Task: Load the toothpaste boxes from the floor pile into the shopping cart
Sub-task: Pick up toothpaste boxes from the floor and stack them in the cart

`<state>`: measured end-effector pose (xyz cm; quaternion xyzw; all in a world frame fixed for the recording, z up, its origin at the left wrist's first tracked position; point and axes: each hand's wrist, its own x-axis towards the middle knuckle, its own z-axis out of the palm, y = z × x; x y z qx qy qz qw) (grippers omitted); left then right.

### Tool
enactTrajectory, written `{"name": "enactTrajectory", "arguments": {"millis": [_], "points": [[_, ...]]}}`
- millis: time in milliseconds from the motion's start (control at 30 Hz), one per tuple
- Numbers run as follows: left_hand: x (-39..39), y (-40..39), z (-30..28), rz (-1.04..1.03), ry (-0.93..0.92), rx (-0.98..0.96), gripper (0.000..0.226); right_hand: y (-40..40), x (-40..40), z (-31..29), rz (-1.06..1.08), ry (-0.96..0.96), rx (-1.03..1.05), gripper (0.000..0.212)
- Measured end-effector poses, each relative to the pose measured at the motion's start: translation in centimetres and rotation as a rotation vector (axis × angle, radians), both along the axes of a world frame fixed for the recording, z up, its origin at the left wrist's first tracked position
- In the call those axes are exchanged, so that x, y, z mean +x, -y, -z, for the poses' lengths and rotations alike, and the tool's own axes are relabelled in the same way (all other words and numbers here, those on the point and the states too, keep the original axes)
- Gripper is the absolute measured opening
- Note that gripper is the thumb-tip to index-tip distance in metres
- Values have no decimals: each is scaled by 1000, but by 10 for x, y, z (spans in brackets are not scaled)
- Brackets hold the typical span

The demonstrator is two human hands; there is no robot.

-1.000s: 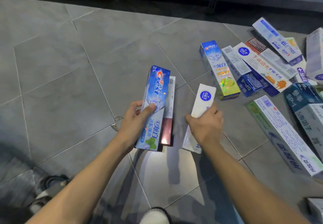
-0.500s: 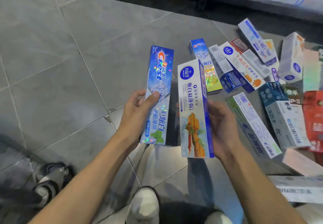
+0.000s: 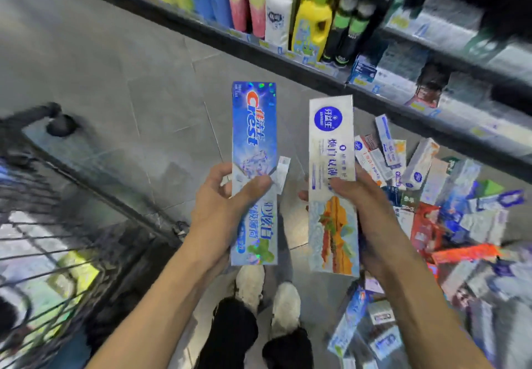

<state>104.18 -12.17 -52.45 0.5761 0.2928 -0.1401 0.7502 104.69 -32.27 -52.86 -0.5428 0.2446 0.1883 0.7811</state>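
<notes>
shopping cart (image 3: 57, 224): black wire basket, far left, blurred; pale green and yellow packs lie inside, apparently boxes already loaded, though the blur hides their print.
left hand (image 3: 221, 210): thumb across the front, fingers curled behind, gripping the blue crest toothpaste box (image 3: 254, 144), held upright over the grey tiled floor (image 3: 115, 80). a second, thinner box (image 3: 281, 174) peeks out behind its right edge, seemingly in the same grip.
white shoes (image 3: 267, 291): two, below the boxes, with dark trouser legs.
right hand (image 3: 365, 219): thumb on the front, fingers wrapped behind, holding the white toothpaste box (image 3: 331, 167) with a round blue logo, upright, just beside the crest box but apart from it.
floor pile (image 3: 446, 210): many toothpaste boxes in white, blue, red and orange, scattered at right below the shelf.
store shelf (image 3: 316, 60): upper right, carrying yellow, blue, pink and green bottles (image 3: 253, 2) and more boxed goods.
</notes>
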Motion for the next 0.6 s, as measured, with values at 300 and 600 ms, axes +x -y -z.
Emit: {"name": "enactTrajectory", "arguments": {"millis": [300, 600], "points": [[-8, -82, -228, -204, 215, -4, 47, -93, 37, -228, -178, 97, 43, 41], [-69, -242, -294, -570, 147, 131, 54, -274, 32, -323, -454, 226, -33, 52]]}}
